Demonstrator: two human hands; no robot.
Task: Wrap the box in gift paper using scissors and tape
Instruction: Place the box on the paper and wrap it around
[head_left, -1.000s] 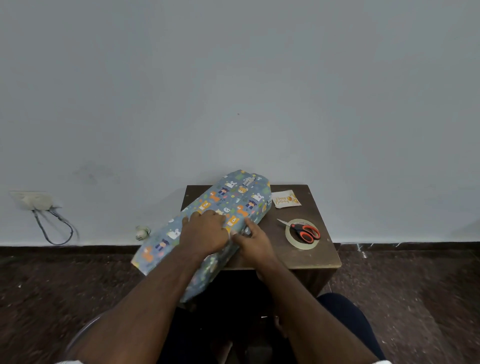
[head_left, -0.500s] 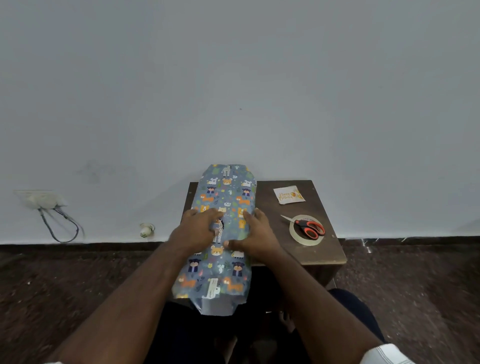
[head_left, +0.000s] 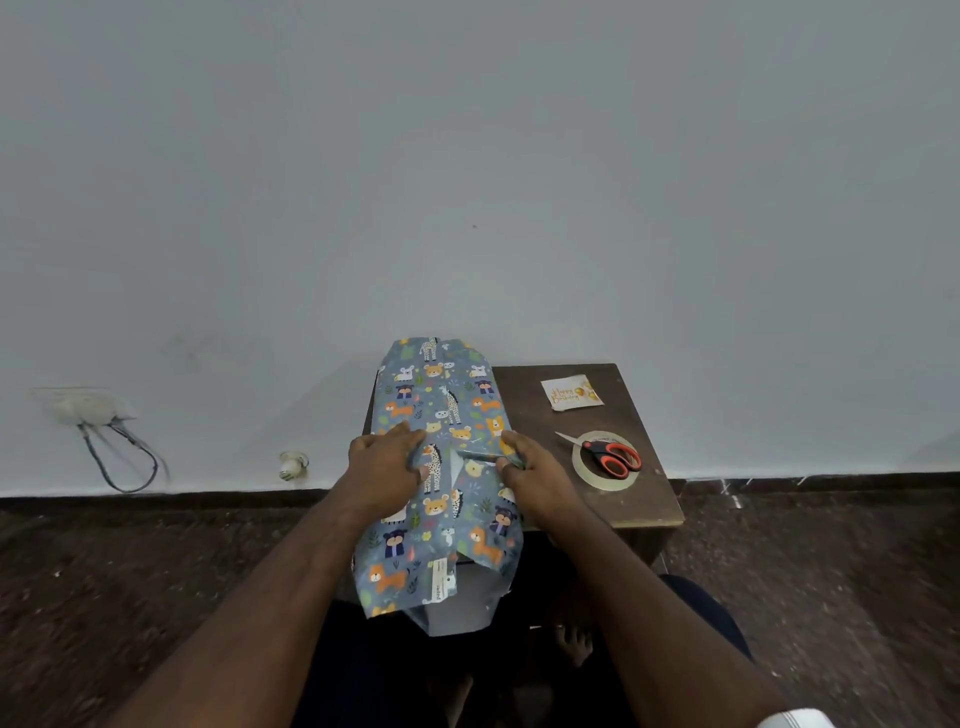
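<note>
Paper (head_left: 441, 467) printed with cartoon animals covers the box, which lies lengthwise on the left part of the small brown table (head_left: 639, 499), its near end hanging off the edge toward my lap (white underside showing there). My left hand (head_left: 382, 467) presses flat on the wrap, fingers spread. My right hand (head_left: 530, 470) pinches the overlapping flap at the seam. Scissors (head_left: 605, 452) rest on the tape roll (head_left: 602, 475), beside a small card (head_left: 570, 394).
</note>
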